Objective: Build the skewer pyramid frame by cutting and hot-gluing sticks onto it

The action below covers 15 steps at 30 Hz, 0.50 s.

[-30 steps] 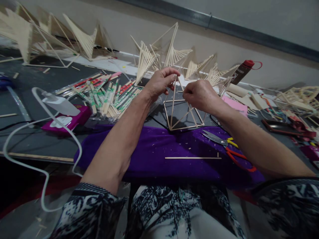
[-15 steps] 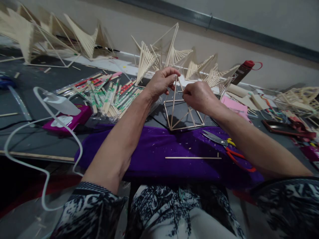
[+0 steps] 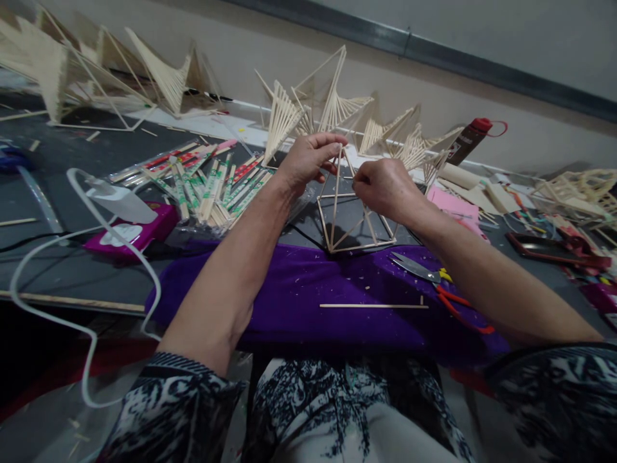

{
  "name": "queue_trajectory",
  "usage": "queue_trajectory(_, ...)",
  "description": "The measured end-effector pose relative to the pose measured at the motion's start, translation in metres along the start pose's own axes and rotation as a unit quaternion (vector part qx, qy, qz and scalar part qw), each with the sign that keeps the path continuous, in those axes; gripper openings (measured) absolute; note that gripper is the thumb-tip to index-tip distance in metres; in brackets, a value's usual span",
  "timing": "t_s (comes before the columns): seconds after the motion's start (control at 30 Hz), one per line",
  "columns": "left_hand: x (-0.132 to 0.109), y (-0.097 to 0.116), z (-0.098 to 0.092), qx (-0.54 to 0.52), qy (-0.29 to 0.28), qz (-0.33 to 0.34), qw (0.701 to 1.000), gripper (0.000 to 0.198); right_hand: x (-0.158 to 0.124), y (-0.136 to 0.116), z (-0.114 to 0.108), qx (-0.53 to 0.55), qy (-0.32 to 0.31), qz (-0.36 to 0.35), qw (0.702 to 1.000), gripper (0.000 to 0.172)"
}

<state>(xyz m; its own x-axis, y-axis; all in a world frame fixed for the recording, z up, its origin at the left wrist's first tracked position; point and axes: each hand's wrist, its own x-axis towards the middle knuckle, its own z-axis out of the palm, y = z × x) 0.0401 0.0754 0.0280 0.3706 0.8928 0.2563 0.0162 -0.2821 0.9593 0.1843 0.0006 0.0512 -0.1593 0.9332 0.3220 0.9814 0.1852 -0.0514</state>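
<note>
A small frame of thin wooden sticks [image 3: 349, 225] stands on the dark table at the far edge of a purple cloth [image 3: 308, 302]. My left hand [image 3: 308, 161] pinches the top of the stick frame from the left. My right hand [image 3: 383, 186] is closed on an upper stick of the same frame from the right. A single loose stick [image 3: 373, 305] lies on the cloth in front of the frame. Scissors with red and yellow handles [image 3: 436, 283] lie on the cloth under my right forearm.
Several finished stick sculptures [image 3: 332, 109] line the wall. Wrapped chopstick packs [image 3: 207, 183] lie left of the frame. A white cable with its adapter [image 3: 116, 202] rests on a magenta box [image 3: 130, 231]. A glue bottle [image 3: 470, 138] and clutter fill the right.
Nothing has visibly changed beyond slight shifts of the fingers at the frame's top.
</note>
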Motion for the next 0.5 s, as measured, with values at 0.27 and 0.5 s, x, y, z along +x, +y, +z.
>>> queue_trajectory(0.27, 0.004, -0.004, -0.0002, 0.032, 0.011, 0.019, 0.999, 0.023, 0.0012, -0.0004, 0.0014, -0.005, -0.006, 0.001, 1.0, 0.027)
queue_trajectory(0.5, 0.0026, -0.0005, 0.0008, 0.037, 0.013, 0.012, 0.999, 0.022, 0.0021, -0.0015, 0.0022, 0.001, -0.01, 0.003, 1.0, 0.026)
